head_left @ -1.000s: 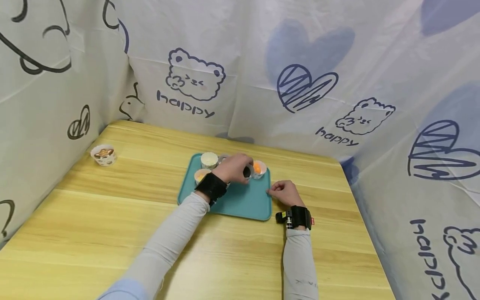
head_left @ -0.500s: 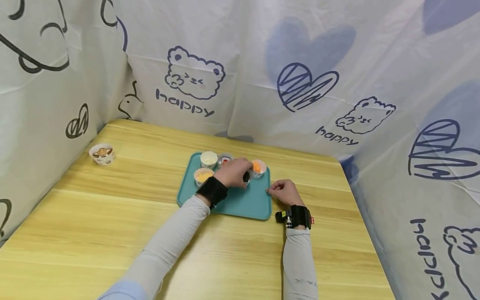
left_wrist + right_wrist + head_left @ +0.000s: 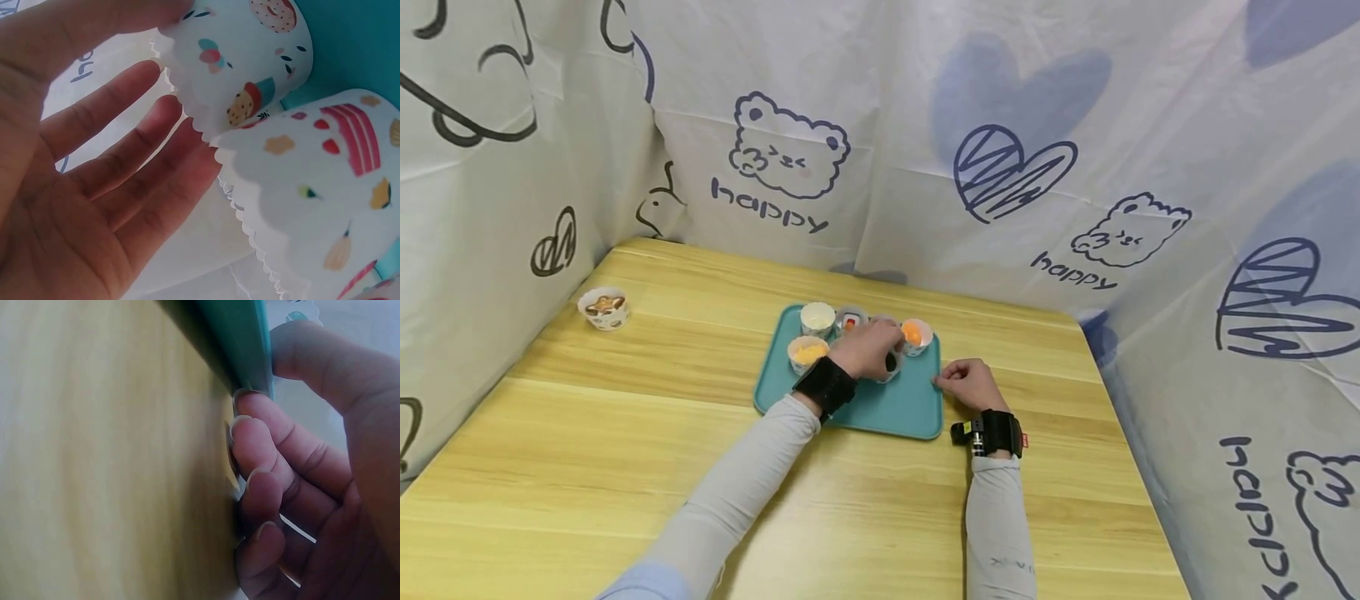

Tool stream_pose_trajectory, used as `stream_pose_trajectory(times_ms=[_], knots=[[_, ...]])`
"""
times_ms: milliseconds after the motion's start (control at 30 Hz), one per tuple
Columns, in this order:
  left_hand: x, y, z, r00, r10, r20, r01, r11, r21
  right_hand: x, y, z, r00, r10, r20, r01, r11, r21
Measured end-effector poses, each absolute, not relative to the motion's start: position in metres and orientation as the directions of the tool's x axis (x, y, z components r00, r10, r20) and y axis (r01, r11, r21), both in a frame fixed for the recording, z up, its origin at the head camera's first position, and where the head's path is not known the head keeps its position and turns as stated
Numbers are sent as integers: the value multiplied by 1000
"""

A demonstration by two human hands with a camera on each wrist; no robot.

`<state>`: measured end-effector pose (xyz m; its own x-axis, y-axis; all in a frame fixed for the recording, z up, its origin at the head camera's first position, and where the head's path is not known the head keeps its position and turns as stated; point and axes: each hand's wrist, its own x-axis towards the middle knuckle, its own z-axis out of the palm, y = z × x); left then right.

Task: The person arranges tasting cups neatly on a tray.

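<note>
My left hand (image 3: 867, 350) is over the turquoise tray (image 3: 880, 408) and grips a paper cup (image 3: 889, 368) with something dark inside. In the left wrist view the thumb lies on a patterned cup (image 3: 250, 56), fingertips near its scalloped rim, and a second patterned cup (image 3: 325, 187) is beside it. At the tray's right side, my right hand (image 3: 973, 385) pinches the rim, thumb above and curled fingers (image 3: 253, 444) below. Beyond the left hand stand a cup with orange contents (image 3: 916, 337) and one with a red-and-white piece (image 3: 851, 320); the hand partly covers the middle.
On the tray's left side are a cup with pale contents (image 3: 817, 320) and one with yellow contents (image 3: 808, 353). A cup with a brown star-shaped piece (image 3: 604, 308) stands at the wooden table's (image 3: 587, 467) far left. Printed cloth (image 3: 895, 150) hangs behind and on both sides.
My left hand has moved slightly toward the near side with the dark-filled cup, uncovering more of the cup with the red-and-white piece. The right hand stays at the tray's rim.
</note>
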<state>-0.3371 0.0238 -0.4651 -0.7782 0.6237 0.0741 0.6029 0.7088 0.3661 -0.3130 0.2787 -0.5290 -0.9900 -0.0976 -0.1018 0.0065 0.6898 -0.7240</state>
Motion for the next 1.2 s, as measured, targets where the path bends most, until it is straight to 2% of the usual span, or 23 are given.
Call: stream_pose_trajectory(times_ms=[200,500,667,833,1200], knots=[[-335,18,-465,-774,626,90,605,692,394,-314,277,-528,-990,-103,-96,-3,699,-715],[-336,-2,-458,-716,684,141,645,570,509,-315,279,-530,-990,-103,-100,0,699,-715],[-339,-20,-453,-758,639,133,605,612,509,-315,279,-531,-990,-106,-98,-5,704,-710],[-341,-40,-449,-800,591,102,537,632,559,-313,278,-530,-989,-100,-106,5,703,-712],[-347,-90,-449,-849,486,206,511,658,554,-313,278,-529,-990,-95,-105,7,709,-705]])
